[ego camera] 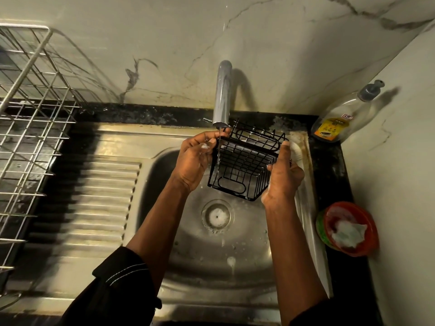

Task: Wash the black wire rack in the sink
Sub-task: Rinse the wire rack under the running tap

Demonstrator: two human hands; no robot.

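The black wire rack [244, 163] is a small basket held over the steel sink [164, 227], tilted with its open side toward me. My left hand [196, 161] grips its left edge, with foam on the fingers. On the other side, my right hand [283, 175] holds the right edge, soapy along the palm. A thin stream of water runs from the grey tap [222, 95] onto the rack's left part, just beside my left fingers. The drain [217, 216] lies below the rack, with foam spots around it.
A steel dish rack [30, 128] stands on the left over the ribbed drainboard [98, 198]. A dish soap bottle [346, 116] leans in the back right corner. A red bowl [348, 228] with a soapy scrubber sits on the dark counter at right.
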